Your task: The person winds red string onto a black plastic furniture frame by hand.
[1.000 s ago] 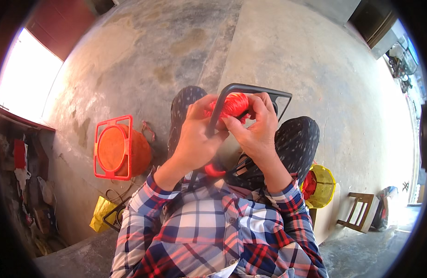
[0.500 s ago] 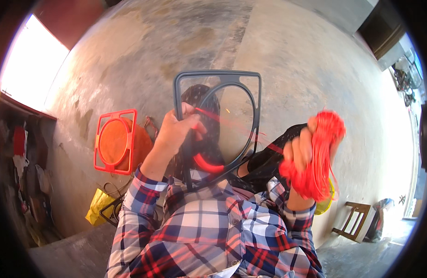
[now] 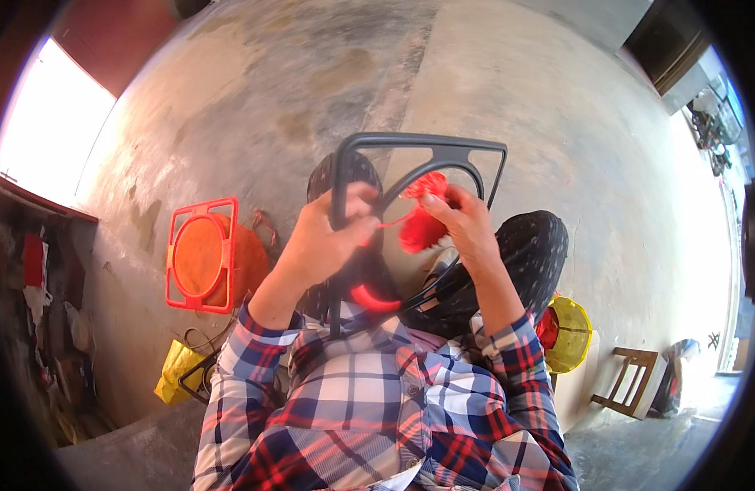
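So the right hand (image 3: 467, 222) has been brought back in since half a second ago. Back then it was held out wide to the right with the bundle of red cord pulled away from the frame; now it's tucked up against the dark plastic frame (image 3: 418, 147) again, close to where it was a second ago. The frame has been lowered a touch and tilted too.

The bundle of red cord (image 3: 418, 229) is gripped in the right hand, fingers closed around it, and it's held right at the curved inner bar of the frame. A thin red strand (image 3: 389, 221) is stretched from the bundle across to the left hand (image 3: 328, 241), so the long slack seen earlier has been taken up. The left hand is wrapped shut on the left upright of the frame, thumb side up, with the strand seemingly pinched against the bar, though that bit can't be made out for sure.

A short stretch of red wrapping (image 3: 373, 299) is already laid on the lower curve of the frame, just above the plaid shirt (image 3: 377, 409). Judging by all that, one pull has been finished and the cord looks set for another pass round the bar.

Off to the left, an orange frame with a woven basket (image 3: 205, 255) is parked on the concrete floor (image 3: 254, 90), well apart from the hands. A yellow basket (image 3: 570, 334) and a wooden stool (image 3: 631, 380) are seen to the right.
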### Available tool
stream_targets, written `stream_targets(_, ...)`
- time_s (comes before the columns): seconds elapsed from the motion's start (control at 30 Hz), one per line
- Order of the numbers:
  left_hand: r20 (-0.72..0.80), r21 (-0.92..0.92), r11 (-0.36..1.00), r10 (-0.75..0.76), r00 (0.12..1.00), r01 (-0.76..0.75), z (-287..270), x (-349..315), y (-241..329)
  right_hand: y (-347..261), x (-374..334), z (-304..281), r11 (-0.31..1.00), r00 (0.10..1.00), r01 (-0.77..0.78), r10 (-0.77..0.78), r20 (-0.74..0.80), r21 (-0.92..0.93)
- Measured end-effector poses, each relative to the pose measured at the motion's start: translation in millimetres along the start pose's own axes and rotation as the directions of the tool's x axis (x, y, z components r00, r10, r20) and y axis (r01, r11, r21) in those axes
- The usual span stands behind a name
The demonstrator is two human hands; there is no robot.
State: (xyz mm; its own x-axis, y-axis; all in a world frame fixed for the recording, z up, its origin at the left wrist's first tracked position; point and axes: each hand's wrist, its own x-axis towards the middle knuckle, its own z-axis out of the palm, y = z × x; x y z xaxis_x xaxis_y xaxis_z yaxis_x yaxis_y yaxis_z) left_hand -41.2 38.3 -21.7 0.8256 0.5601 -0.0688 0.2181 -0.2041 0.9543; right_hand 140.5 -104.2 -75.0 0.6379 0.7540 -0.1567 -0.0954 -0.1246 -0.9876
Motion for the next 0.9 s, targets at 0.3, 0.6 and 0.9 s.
stream_targets(0.3,-0.031,-0.040,0.994,0.103,0.994,-0.104,15,1,10,-12,-13,9,0.819,0.992,-0.004,-0.069,0.106,0.574)
stream_targets(0.6,-0.064,0.253,0.879,0.432,0.900,-0.404,33,6,22,-47,-25,23,0.538,0.708,0.574,-0.705,0.045,-0.617)
stream_targets(0.9,-0.146,-0.169,0.983,0.043,0.988,-0.068,-6,6,-34,-58,-59,-25,0.494,0.890,0.266,-0.456,-0.013,0.828)
